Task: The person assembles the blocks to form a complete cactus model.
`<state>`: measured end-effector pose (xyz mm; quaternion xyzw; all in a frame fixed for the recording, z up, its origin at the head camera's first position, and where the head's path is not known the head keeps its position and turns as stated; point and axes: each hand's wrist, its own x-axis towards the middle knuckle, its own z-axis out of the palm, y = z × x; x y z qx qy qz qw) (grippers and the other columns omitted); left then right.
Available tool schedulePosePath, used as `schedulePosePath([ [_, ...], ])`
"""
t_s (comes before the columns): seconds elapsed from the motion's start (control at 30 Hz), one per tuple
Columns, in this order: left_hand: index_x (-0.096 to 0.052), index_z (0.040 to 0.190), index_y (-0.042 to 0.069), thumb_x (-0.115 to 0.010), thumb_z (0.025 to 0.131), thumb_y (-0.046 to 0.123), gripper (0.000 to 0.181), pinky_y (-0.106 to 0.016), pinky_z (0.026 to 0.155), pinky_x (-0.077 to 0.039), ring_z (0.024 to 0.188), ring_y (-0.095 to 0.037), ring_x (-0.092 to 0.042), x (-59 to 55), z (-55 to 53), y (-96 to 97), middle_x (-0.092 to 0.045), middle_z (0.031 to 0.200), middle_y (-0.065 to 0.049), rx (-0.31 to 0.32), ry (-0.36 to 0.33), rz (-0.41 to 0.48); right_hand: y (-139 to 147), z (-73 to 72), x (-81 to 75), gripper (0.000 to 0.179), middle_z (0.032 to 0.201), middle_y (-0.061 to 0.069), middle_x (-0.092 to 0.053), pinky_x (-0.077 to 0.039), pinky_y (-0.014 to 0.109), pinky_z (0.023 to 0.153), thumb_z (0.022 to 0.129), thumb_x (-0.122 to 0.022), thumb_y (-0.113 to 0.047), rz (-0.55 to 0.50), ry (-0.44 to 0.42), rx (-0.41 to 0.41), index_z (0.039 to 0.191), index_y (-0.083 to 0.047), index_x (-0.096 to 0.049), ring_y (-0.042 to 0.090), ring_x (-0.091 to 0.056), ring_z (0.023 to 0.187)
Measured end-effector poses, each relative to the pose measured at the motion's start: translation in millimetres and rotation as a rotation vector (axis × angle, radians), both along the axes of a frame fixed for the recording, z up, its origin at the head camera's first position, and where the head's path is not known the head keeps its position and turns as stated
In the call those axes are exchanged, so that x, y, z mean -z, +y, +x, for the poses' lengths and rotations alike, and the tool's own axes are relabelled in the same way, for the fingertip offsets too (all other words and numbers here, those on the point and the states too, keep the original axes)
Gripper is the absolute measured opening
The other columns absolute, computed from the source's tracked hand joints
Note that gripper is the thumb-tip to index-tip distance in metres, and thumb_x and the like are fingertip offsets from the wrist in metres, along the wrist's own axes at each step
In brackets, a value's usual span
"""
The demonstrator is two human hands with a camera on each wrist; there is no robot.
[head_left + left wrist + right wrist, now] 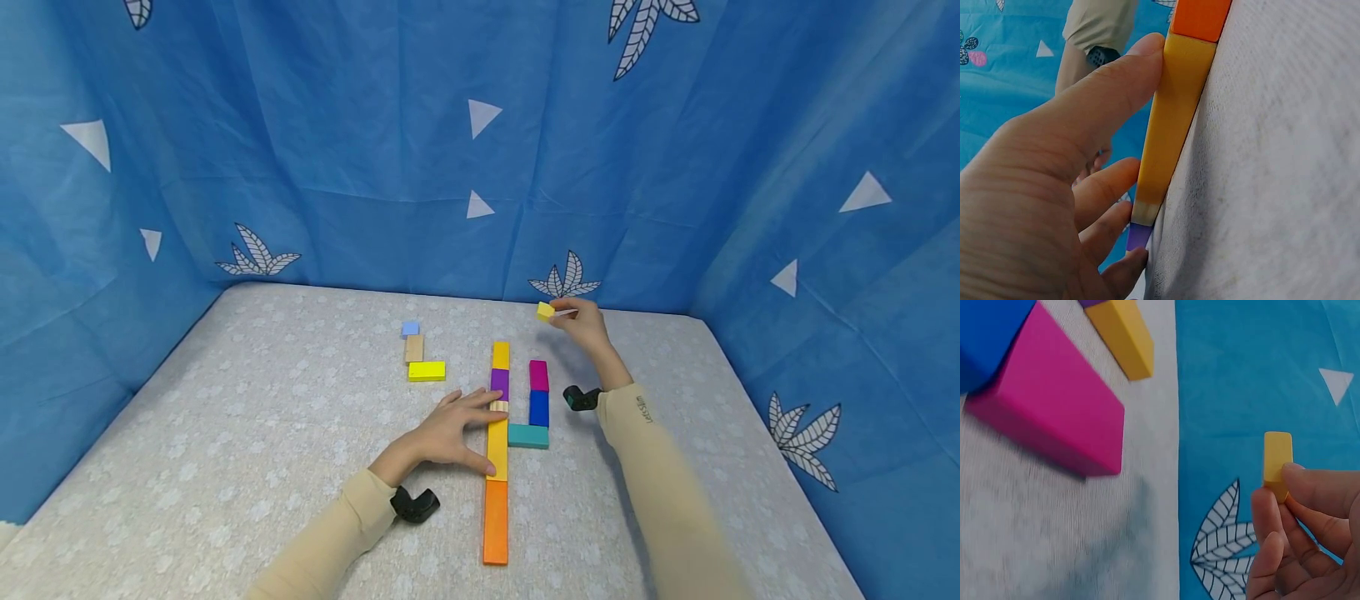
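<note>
Between thumb and fingers, my right hand (583,323) pinches a small yellow block (545,312) above the far part of the table; it shows upright in the right wrist view. My left hand (453,429) is spread, its thumb and fingertips resting on a straight row of blocks. In that row lie an orange block (496,523), a long yellow-orange block (497,450), a narrow wood-coloured block (498,406), a purple block (500,383) and a yellow-orange end block (501,355). A teal block (528,437) meets the row from the right, with blue (539,409) and magenta (1060,400) blocks beyond it.
Left of the row lie a bright yellow block (427,372), a tan block (415,348) and a light blue block (410,329), end to side. The patterned cloth-covered table (247,417) is bordered by blue curtains (360,150) at the back and sides.
</note>
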<state>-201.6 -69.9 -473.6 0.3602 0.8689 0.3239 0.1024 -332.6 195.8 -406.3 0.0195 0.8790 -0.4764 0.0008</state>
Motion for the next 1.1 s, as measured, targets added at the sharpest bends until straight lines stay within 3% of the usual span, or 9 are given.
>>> schedulePosePath([
  [0.33,-0.056,0.14,0.023,-0.082,0.07,0.052,0.08,-0.058,0.121,-0.008,0.151,-0.026,-0.021,-0.7,-1.4,0.5,-0.031,0.16,0.001,-0.006,-0.011,-0.016,-36,-10.0,5.6,0.032,0.126,0.016,-0.063,-0.054,0.043,0.094,0.091,-0.066,-0.008,0.035,0.056,-0.075,0.124,-0.003,-0.065,0.032,-0.06,0.107],
  [0.67,-0.057,0.139,0.021,-0.083,0.071,0.051,0.079,-0.06,0.12,-0.008,0.151,-0.027,-0.022,-1.9,-0.3,-0.5,-0.033,0.159,-0.002,0.003,-0.011,0.005,-52,-12.7,15.8,0.031,0.123,0.016,-0.065,-0.055,0.042,0.09,0.091,-0.066,-0.006,0.07,0.064,-0.165,0.122,-0.004,-0.066,0.032,-0.062,0.104],
  [1.1,-0.057,0.139,0.021,-0.082,0.071,0.052,0.079,-0.061,0.119,-0.01,0.15,-0.028,-0.023,0.8,-1.9,-0.1,-0.033,0.159,-0.002,0.007,-0.001,0.001,-59,-20.3,28.9,0.031,0.124,0.015,-0.064,-0.054,0.043,0.094,0.09,-0.067,-0.007,0.134,-0.03,-0.177,0.121,-0.005,-0.067,0.032,-0.062,0.106],
])
